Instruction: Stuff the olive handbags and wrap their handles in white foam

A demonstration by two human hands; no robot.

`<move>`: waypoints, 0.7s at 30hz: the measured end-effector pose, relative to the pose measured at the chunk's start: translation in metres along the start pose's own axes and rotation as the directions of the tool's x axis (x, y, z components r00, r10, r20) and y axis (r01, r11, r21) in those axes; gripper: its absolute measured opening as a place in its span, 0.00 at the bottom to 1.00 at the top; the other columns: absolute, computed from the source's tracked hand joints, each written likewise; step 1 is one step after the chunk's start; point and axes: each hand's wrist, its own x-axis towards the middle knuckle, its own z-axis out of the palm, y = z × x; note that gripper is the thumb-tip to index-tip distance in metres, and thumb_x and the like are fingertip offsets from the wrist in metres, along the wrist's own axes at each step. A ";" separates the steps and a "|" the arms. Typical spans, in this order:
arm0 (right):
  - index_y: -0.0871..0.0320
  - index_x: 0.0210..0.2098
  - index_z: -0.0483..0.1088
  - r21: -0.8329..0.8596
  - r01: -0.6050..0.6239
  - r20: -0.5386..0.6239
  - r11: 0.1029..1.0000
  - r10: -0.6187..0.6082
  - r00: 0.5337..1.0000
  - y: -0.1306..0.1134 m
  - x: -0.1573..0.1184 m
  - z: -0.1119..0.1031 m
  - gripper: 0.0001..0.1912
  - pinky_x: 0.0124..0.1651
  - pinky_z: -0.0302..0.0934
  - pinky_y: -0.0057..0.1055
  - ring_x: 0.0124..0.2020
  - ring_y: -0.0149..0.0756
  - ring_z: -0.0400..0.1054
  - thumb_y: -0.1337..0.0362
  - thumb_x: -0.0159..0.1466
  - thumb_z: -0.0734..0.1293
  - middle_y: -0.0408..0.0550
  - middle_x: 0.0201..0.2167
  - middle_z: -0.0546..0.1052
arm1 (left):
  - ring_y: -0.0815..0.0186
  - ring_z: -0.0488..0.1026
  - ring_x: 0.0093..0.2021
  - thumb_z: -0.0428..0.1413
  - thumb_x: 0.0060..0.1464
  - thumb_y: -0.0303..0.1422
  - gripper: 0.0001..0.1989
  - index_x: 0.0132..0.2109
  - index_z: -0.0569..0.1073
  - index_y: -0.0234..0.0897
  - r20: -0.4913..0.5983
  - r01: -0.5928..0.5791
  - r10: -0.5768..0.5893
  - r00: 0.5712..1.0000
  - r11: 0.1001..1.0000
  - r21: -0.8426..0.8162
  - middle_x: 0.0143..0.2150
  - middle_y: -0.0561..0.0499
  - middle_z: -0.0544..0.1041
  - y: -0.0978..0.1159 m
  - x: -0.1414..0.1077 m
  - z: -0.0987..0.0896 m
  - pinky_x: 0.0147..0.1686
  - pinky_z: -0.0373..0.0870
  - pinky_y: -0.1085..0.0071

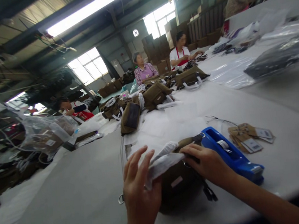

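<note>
A dark olive bag [181, 191] with a small pale label and a black zip pull sits in front of me on the white table. White tissue-like wrapping [163, 166] lies along its top opening and strap. My left hand [141, 189] is at the bag's left side, its fingers raised and the wrapping between them and the thumb. My right hand [208, 161] pinches the bag's top edge near a metal ring; its fingertips are partly hidden. A blue tape dispenser [232, 156] stands just beyond my right hand.
Brown and white tags [250, 136] lie right of the dispenser. More olive bags [155, 95] are heaped across the table. Clear plastic packaging [232, 72] and a dark wrapped item [279, 58] lie at the right. Several people work around the tables.
</note>
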 end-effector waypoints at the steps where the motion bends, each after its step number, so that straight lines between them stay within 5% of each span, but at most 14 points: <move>1: 0.53 0.49 0.73 0.019 -0.002 -0.008 1.000 0.002 1.000 0.000 0.001 -0.001 0.11 0.47 0.70 0.38 0.45 0.42 0.77 0.71 0.68 0.66 0.45 0.46 0.80 | 0.56 0.68 0.64 0.59 0.59 0.25 0.25 0.63 0.70 0.42 0.040 -0.054 0.053 0.998 0.998 0.036 0.63 0.44 0.72 0.002 0.001 0.001 0.64 0.66 0.62; 5: 0.52 0.48 0.73 0.076 0.023 -0.099 0.997 -0.016 0.995 -0.003 0.002 -0.003 0.09 0.48 0.69 0.36 0.45 0.40 0.75 0.69 0.69 0.66 0.45 0.45 0.79 | 0.60 0.73 0.60 0.53 0.64 0.24 0.26 0.67 0.65 0.40 0.146 -0.110 0.100 0.984 0.992 0.065 0.61 0.43 0.76 -0.002 0.008 0.005 0.59 0.69 0.69; 9: 0.53 0.46 0.73 0.094 0.095 -0.203 0.991 -0.075 0.976 -0.004 0.003 -0.006 0.08 0.47 0.69 0.32 0.43 0.37 0.75 0.69 0.69 0.67 0.45 0.42 0.78 | 0.59 0.78 0.50 0.49 0.60 0.23 0.21 0.58 0.73 0.36 0.341 0.084 -0.055 0.938 0.994 -0.070 0.52 0.45 0.81 -0.018 0.031 -0.001 0.49 0.73 0.69; 12: 0.53 0.45 0.73 0.065 0.132 -0.280 0.989 -0.109 0.954 -0.002 0.008 -0.007 0.07 0.47 0.68 0.31 0.42 0.36 0.74 0.69 0.69 0.67 0.46 0.41 0.78 | 0.62 0.75 0.37 0.53 0.60 0.30 0.08 0.41 0.78 0.36 0.613 0.312 -0.149 0.776 0.935 -0.167 0.36 0.50 0.80 -0.025 0.053 -0.013 0.37 0.68 0.72; 14: 0.54 0.44 0.72 0.046 0.116 -0.295 0.992 -0.098 0.951 0.000 0.012 -0.005 0.06 0.47 0.68 0.33 0.43 0.38 0.74 0.69 0.68 0.66 0.47 0.41 0.78 | 0.66 0.69 0.31 0.57 0.60 0.37 0.10 0.35 0.75 0.36 0.756 0.449 -0.111 0.645 0.856 -0.257 0.29 0.54 0.72 -0.028 0.063 -0.019 0.30 0.62 0.74; 16: 0.55 0.43 0.72 0.044 0.060 -0.266 0.997 -0.047 0.963 0.002 0.016 -0.003 0.05 0.45 0.68 0.35 0.42 0.40 0.74 0.68 0.68 0.65 0.49 0.41 0.78 | 0.68 0.66 0.30 0.61 0.57 0.44 0.15 0.35 0.74 0.35 0.809 0.573 -0.057 0.586 0.734 -0.364 0.29 0.54 0.69 -0.031 0.066 -0.020 0.29 0.59 0.76; 19: 0.55 0.44 0.72 0.144 -0.045 -0.108 0.989 0.061 0.992 0.001 0.021 -0.001 0.06 0.44 0.68 0.36 0.41 0.41 0.74 0.66 0.67 0.65 0.49 0.42 0.78 | 0.70 0.63 0.26 0.61 0.56 0.50 0.21 0.35 0.71 0.35 0.783 0.711 -0.101 0.614 0.503 -0.492 0.26 0.56 0.66 -0.034 0.062 -0.013 0.26 0.58 0.76; 21: 0.55 0.48 0.72 0.256 -0.117 0.038 0.960 0.111 0.993 -0.001 0.023 -0.005 0.11 0.48 0.68 0.37 0.44 0.41 0.75 0.63 0.66 0.68 0.48 0.44 0.79 | 0.71 0.63 0.24 0.58 0.59 0.51 0.21 0.34 0.69 0.36 0.737 0.721 -0.180 0.652 0.450 -0.527 0.25 0.56 0.66 -0.033 0.059 -0.007 0.25 0.60 0.76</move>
